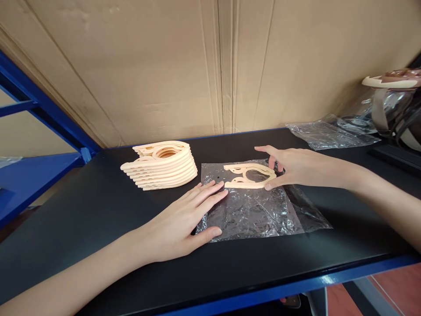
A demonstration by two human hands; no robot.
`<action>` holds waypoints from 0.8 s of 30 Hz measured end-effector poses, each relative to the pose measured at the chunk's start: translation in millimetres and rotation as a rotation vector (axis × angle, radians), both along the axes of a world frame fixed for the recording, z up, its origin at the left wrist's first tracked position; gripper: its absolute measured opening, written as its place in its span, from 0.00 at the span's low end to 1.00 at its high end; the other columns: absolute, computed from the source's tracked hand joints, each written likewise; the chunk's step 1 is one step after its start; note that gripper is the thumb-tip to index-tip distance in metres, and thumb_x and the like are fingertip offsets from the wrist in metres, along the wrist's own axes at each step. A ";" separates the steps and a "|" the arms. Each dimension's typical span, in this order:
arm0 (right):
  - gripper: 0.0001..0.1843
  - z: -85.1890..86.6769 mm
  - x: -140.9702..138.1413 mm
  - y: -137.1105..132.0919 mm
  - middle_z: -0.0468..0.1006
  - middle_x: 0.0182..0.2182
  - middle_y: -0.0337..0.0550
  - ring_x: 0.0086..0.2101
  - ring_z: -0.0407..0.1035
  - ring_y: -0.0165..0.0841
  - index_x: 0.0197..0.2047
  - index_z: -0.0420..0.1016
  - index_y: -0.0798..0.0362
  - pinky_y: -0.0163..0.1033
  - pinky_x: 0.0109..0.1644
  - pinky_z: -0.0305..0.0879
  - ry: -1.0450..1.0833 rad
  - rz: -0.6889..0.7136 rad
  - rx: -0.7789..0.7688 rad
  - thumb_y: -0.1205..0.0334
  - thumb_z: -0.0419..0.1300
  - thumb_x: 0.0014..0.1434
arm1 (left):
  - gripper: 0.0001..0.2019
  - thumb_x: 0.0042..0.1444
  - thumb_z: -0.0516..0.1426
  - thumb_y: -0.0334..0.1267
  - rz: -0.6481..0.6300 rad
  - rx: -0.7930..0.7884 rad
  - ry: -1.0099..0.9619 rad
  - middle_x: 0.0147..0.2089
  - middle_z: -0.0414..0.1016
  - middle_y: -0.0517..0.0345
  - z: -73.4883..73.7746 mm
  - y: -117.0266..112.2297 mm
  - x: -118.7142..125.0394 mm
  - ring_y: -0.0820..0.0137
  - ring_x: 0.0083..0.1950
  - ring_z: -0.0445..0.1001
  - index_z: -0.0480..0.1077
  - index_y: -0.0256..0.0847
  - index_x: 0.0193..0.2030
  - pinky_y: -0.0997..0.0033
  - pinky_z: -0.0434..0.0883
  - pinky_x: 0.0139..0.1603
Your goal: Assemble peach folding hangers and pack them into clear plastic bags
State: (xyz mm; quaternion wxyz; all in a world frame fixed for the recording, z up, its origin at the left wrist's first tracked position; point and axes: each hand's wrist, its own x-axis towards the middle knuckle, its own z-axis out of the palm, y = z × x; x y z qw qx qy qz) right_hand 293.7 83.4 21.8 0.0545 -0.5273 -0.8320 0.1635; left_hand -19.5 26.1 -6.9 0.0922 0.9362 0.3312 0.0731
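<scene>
A clear plastic bag [256, 210] lies flat on the black table [98, 210]. My left hand [184, 219] rests flat on the bag's left edge, fingers stretched out. One peach-coloured flat plastic piece [249, 175] lies on the bag's far end. My right hand [292, 166] grips its right end between thumb and fingers. A stack of several identical peach pieces [161, 164] sits to the left, apart from both hands.
A cardboard wall [210, 66] stands behind the table. More clear bags [329, 134] lie at the back right, beside a face shield with a peach band [391, 101]. A blue shelf frame [39, 114] rises at the left.
</scene>
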 end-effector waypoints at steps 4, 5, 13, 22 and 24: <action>0.48 -3.8 3.9 6.6 0.78 0.43 0.42 0.38 0.73 0.39 0.71 0.43 0.43 0.43 0.41 0.67 0.131 0.048 -0.150 0.47 0.62 0.53 | 0.28 0.67 0.49 0.52 -0.017 0.034 0.009 0.73 0.47 0.60 -0.1 0.1 0.7 0.64 0.74 0.44 0.50 0.47 0.70 0.55 0.45 0.73; 0.47 -4.7 3.5 7.6 0.77 0.44 0.42 0.38 0.73 0.38 0.71 0.43 0.43 0.43 0.41 0.67 0.155 0.048 -0.165 0.48 0.62 0.53 | 0.28 0.67 0.49 0.51 -0.023 0.039 0.011 0.74 0.47 0.60 -0.1 0.0 0.9 0.64 0.74 0.44 0.50 0.47 0.70 0.55 0.44 0.73; 0.47 -11.1 -6.7 8.6 0.79 0.38 0.42 0.35 0.70 0.37 0.69 0.49 0.46 0.44 0.41 0.66 0.262 -0.007 -0.163 0.47 0.65 0.50 | 0.29 0.66 0.49 0.52 -0.056 0.048 0.018 0.73 0.47 0.58 -0.7 3.4 -0.6 0.63 0.74 0.46 0.50 0.46 0.70 0.52 0.43 0.73; 0.43 -17.0 -19.7 3.7 0.77 0.34 0.40 0.32 0.69 0.33 0.66 0.54 0.49 0.42 0.39 0.67 0.434 0.015 -0.189 0.50 0.65 0.51 | 0.29 0.66 0.49 0.51 -0.096 0.049 0.021 0.74 0.46 0.57 -1.6 5.8 -2.9 0.65 0.74 0.44 0.49 0.44 0.70 0.55 0.46 0.73; 0.41 -15.5 -24.3 0.1 0.76 0.33 0.40 0.31 0.69 0.33 0.65 0.55 0.51 0.42 0.39 0.66 0.436 0.011 -0.178 0.52 0.64 0.52 | 0.29 0.67 0.49 0.51 -0.105 0.047 0.028 0.74 0.45 0.57 -2.2 5.8 -3.4 0.65 0.74 0.44 0.48 0.44 0.71 0.55 0.47 0.73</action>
